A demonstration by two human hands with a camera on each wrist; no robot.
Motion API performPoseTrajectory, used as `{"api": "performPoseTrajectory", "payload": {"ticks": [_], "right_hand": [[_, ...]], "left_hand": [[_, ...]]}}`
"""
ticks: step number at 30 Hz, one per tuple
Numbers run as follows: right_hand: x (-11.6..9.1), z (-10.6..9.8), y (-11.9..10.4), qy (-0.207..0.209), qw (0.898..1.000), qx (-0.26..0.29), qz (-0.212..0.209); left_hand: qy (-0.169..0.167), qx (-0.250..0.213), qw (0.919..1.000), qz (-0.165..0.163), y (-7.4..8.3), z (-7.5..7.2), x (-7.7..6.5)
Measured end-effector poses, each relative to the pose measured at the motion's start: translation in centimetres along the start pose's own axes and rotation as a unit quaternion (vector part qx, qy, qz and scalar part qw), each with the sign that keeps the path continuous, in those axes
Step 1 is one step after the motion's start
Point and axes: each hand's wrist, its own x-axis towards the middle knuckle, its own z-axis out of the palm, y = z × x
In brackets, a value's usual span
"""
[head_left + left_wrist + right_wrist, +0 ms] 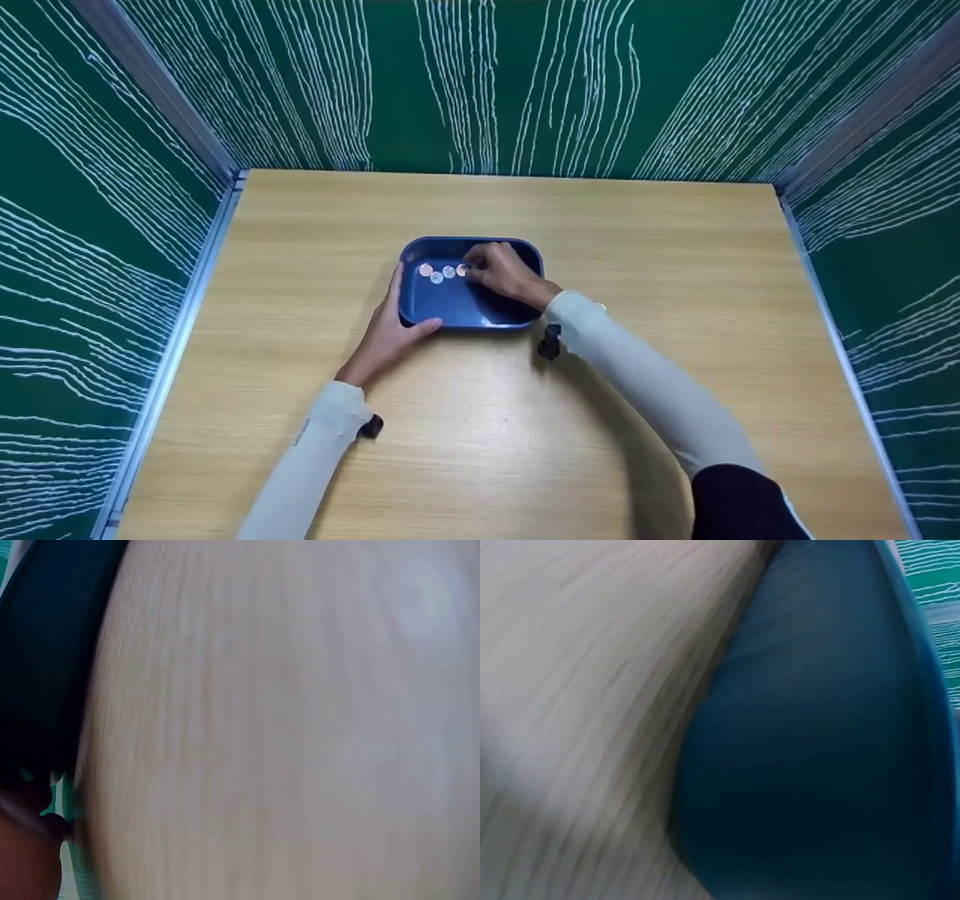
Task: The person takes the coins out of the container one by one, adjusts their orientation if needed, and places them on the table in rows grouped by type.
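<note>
A blue rectangular tray point(472, 325) sits on the table, with several coins in its left and middle part. At the left lies a copper coin point(426, 270), then come two silver-coloured coins point(448, 271). My right hand point(501, 271) reaches in over the tray's right side; its thumb and fingertips pinch another copper coin point(462, 270), partly covered by them. The left hand point(388, 324) braces the tray's front left corner, fingers straight along the left wall and thumb on the front rim. Only the tray's outer wall point(810, 735) shows in the right wrist view, without the hand.
The wooden table point(465, 420) extends around the tray. Green panels point(450, 90) with white lines stand at the back and both sides. Beside the right sleeve point(630, 352), a small pale thing point(602, 306) is partly hidden.
</note>
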Motion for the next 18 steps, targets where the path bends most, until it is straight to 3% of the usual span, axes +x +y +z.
{"api": "performPoseTrajectory", "payload": {"ticks": [9,18], "right_hand": [[0.6,1.5,0.1,0.025,0.999,-0.032,-0.011],[0.1,1.4,-0.6,0.006,0.998,-0.068,-0.005]], "left_hand": [[0.000,-0.005,1.0000,-0.006,-0.2,0.0,0.0],[-0.003,-0.008,0.9999,-0.012,0.0,0.0,0.1]]}}
